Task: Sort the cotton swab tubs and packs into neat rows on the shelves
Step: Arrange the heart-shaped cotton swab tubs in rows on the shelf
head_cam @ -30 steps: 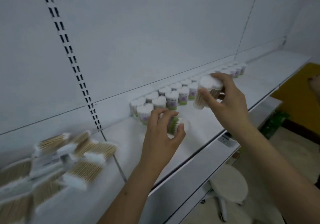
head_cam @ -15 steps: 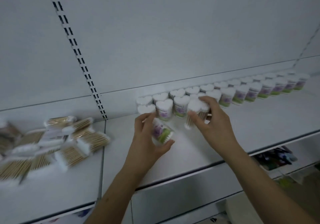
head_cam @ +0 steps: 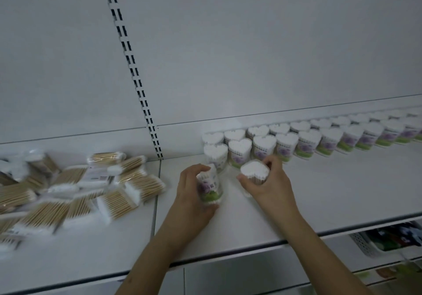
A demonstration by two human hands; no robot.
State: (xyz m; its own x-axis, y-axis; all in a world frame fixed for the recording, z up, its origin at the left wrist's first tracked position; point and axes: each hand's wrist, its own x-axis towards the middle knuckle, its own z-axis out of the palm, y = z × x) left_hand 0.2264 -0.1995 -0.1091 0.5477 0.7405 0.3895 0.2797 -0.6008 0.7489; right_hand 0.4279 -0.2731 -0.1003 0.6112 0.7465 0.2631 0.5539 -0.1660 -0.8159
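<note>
Both hands hold cotton swab tubs at the near left end of the shelf rows.

I note the left hand (head_cam: 191, 194) with its grip curled round a tilted tub (head_cam: 209, 187), label facing me. The right hand (head_cam: 269, 185) grips a second tub (head_cam: 253, 171) from the right side, its heart-shaped top up. Both sit just near of the two rows of tubs (head_cam: 308, 139) running right along the shelf (head_cam: 331, 192). Loose swab packs (head_cam: 75, 189) lie heaped to the left.
</note>
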